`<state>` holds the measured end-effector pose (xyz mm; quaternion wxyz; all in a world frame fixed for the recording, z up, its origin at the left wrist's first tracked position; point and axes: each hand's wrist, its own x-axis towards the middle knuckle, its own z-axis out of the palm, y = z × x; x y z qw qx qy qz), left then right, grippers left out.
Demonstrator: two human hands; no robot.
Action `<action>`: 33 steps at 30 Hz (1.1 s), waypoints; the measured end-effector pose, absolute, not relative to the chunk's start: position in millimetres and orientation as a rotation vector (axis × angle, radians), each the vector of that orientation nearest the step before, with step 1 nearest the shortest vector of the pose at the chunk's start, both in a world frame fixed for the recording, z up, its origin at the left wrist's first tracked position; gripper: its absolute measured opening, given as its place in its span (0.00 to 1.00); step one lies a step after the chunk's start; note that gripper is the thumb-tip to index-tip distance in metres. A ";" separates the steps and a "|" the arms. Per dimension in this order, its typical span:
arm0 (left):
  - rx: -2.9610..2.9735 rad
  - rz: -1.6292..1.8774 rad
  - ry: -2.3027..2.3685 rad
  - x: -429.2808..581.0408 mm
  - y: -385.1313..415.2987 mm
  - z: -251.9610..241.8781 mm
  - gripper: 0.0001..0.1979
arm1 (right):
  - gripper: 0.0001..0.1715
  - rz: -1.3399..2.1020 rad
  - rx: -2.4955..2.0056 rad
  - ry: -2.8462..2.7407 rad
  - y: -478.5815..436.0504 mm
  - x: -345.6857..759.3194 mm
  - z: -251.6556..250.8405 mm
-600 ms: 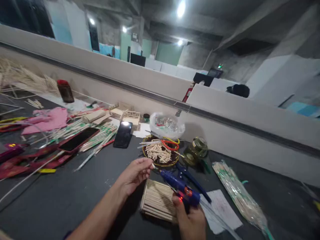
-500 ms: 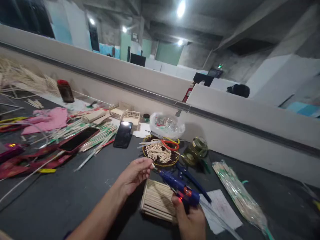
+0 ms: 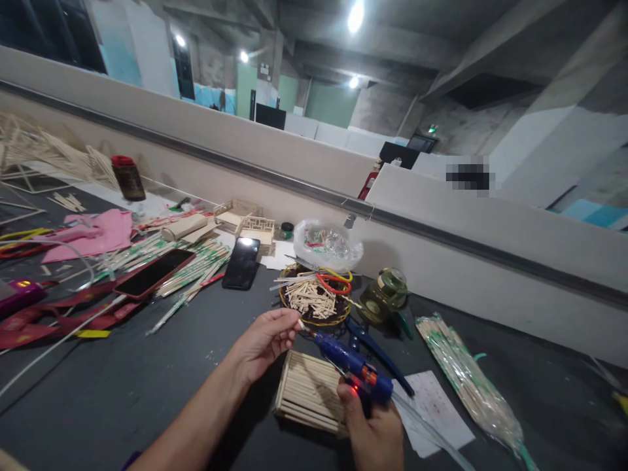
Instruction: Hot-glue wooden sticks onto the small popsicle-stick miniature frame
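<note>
My right hand grips a blue glue gun with a red light lit on its body. Its nozzle points up-left at a small wooden stick piece pinched in the fingers of my left hand. Just below both hands lies a flat panel of glued wooden sticks on the dark table. A shallow round basket of short cut sticks sits right behind the glue gun's tip.
Two phones lie among green-wrapped stick bundles. A clear plastic bag, green glass jar, blue pliers, paper and a bagged stick pack surround the work. A partition wall runs behind.
The camera view sharpened and shifted slightly; both hands, the glue gun and the stick piece stay in nearly the same place.
</note>
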<state>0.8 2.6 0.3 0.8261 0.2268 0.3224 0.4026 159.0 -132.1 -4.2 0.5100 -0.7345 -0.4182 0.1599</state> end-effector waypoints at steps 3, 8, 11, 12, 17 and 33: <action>0.477 0.851 0.682 0.2 2.8 0.6 0.11 | 0.33 0.381 -1.749 -1.001 -131.2 158.7 -4.5; 0.448 0.837 0.661 -0.8 3.5 -0.3 0.10 | 0.34 0.395 -1.734 -0.982 -130.8 159.0 -5.4; 0.423 0.834 0.659 -1.3 2.8 0.3 0.10 | 0.34 0.397 -1.737 -0.968 -131.0 159.0 -6.3; 0.415 0.832 0.659 -1.4 2.4 0.8 0.10 | 0.34 0.395 -1.740 -0.965 -131.0 159.0 -6.7; 0.368 0.830 0.661 -1.7 1.0 3.3 0.10 | 0.34 0.373 -1.729 -0.960 -130.8 158.6 -6.6; 0.359 0.787 0.638 -1.1 -1.4 5.0 0.11 | 0.33 0.512 -1.675 -0.965 -130.3 164.6 -14.4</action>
